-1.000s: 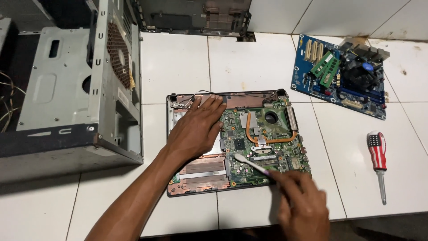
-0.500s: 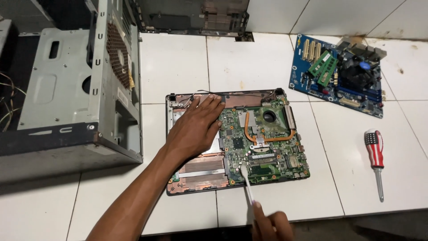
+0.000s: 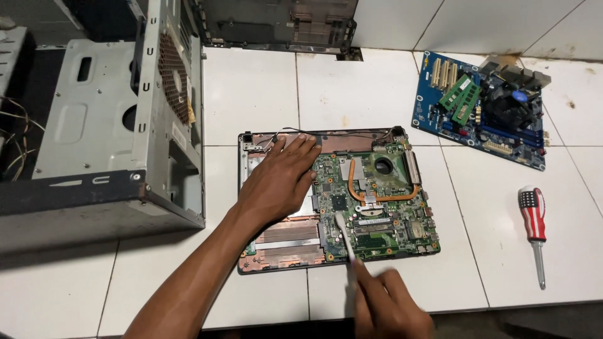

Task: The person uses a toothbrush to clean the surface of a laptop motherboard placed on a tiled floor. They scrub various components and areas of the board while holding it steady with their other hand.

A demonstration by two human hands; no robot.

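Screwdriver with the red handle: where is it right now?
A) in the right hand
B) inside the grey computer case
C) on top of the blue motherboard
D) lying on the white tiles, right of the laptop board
D: the screwdriver lies untouched on the white tiles, right of the laptop board, while the right hand holds a slim white tool.

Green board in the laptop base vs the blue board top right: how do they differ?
The green board sits inside the laptop base; the blue board lies bare on the white tiles. The green one carries a copper heat pipe, the blue one a black fan cooler and upright green memory sticks. The left hand rests by the green one; nothing touches the blue. Both lie flat, components up.
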